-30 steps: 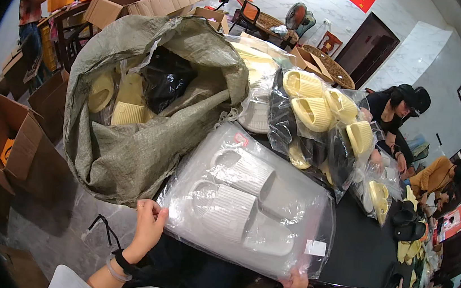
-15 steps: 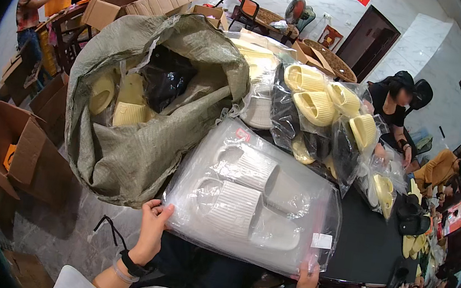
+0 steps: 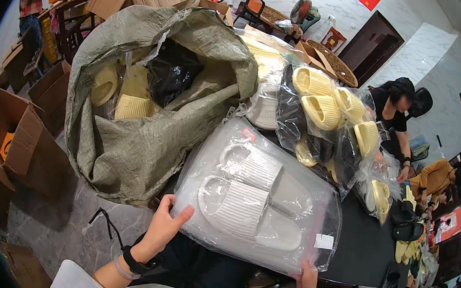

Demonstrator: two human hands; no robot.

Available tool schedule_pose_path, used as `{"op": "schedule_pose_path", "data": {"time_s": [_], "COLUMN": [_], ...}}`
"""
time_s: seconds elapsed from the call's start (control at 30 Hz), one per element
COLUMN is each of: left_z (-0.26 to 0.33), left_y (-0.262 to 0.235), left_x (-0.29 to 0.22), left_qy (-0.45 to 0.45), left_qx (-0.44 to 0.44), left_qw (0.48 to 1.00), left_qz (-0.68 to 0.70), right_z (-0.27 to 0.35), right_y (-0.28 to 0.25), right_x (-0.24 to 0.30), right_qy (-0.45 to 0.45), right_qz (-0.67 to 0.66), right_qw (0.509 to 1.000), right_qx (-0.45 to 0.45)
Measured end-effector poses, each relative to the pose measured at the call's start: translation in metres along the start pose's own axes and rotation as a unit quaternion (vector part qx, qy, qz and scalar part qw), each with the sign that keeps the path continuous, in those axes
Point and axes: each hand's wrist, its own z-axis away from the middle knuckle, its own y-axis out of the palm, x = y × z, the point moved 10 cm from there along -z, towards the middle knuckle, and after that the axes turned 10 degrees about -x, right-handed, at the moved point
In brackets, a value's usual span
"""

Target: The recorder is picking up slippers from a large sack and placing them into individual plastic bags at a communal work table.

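Observation:
A large clear plastic bag (image 3: 314,207) lies tilted in front of me, with a pair of ribbed white slippers (image 3: 234,207) showing through it. My left hand (image 3: 164,224) is at its near left edge, thumb over the plastic and fingers partly hidden. At the near right corner my right hand (image 3: 306,280) grips the plastic between thumb and fingers. Just beyond the bag on the left stands an open olive-green woven sack (image 3: 126,160). Inside the sack are bagged yellow slippers (image 3: 132,107) and a black bagged item (image 3: 173,75).
More bagged yellow slippers (image 3: 322,110) are heaped on the black table (image 3: 364,239) beyond my bag. Open cardboard boxes (image 3: 20,143) stand on the floor at left. A person in black (image 3: 392,120) handles bags across the table. Other people sit along the right side.
My left hand has shifted slightly right and up along the bag's edge, its thumb now farther over the plastic. My right hand keeps its hold on the corner. The view has moved slightly.

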Motion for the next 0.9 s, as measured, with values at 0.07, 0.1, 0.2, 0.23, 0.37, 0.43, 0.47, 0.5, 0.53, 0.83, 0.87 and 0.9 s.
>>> {"op": "schedule_pose_path", "data": {"time_s": [0.07, 0.1, 0.2, 0.23, 0.37, 0.43, 0.47, 0.5, 0.53, 0.83, 0.87, 0.9], "left_z": [0.0, -0.001, -0.005, -0.005, -0.007, -0.008, -0.009, -0.009, -0.008, -0.006, -0.003, -0.001], "left_y": [0.001, 0.001, 0.005, 0.004, 0.002, 0.001, 0.002, 0.003, 0.003, 0.002, -0.001, -0.001], "left_x": [0.005, 0.009, 0.008, 0.01, 0.018, 0.021, 0.02, 0.018, 0.019, 0.019, 0.02, 0.022], "left_qy": [-0.007, -0.012, -0.019, -0.02, -0.039, -0.039, -0.029, -0.018, -0.02, -0.037, -0.048, -0.06], "left_qx": [-0.001, -0.004, 0.01, 0.011, 0.003, -0.002, 0.007, 0.017, 0.02, 0.019, 0.02, 0.021], "left_qw": [1.0, 0.998, 0.999, 0.999, 0.996, 0.995, 0.996, 0.996, 0.996, 0.992, 0.993, 0.995], "left_qz": [-0.026, -0.054, 0.049, 0.047, 0.085, 0.087, 0.087, 0.087, 0.085, 0.123, 0.102, 0.081], "right_z": [0.001, 0.003, 0.005, 0.006, 0.002, 0.001, 0.002, 0.004, 0.005, 0.011, 0.014, 0.017], "right_y": [0.008, 0.01, 0.014, 0.013, 0.006, 0.005, 0.007, 0.011, 0.013, 0.014, 0.015, 0.01], "right_x": [0.001, 0.01, 0.021, 0.025, 0.023, 0.017, 0.019, 0.021, 0.023, 0.021, 0.022, 0.025], "right_qy": [0.004, -0.049, -0.137, -0.172, -0.176, -0.12, -0.118, -0.118, -0.119, -0.09, -0.091, -0.1], "right_qz": [-0.004, 0.033, 0.078, 0.087, 0.094, 0.161, 0.161, 0.129, 0.097, 0.117, 0.117, 0.1], "right_qw": [1.0, 0.998, 0.987, 0.981, 0.979, 0.979, 0.979, 0.984, 0.988, 0.988, 0.988, 0.988], "right_qx": [0.019, 0.013, -0.008, -0.021, -0.04, -0.034, -0.038, -0.032, -0.026, -0.034, -0.035, -0.058]}}
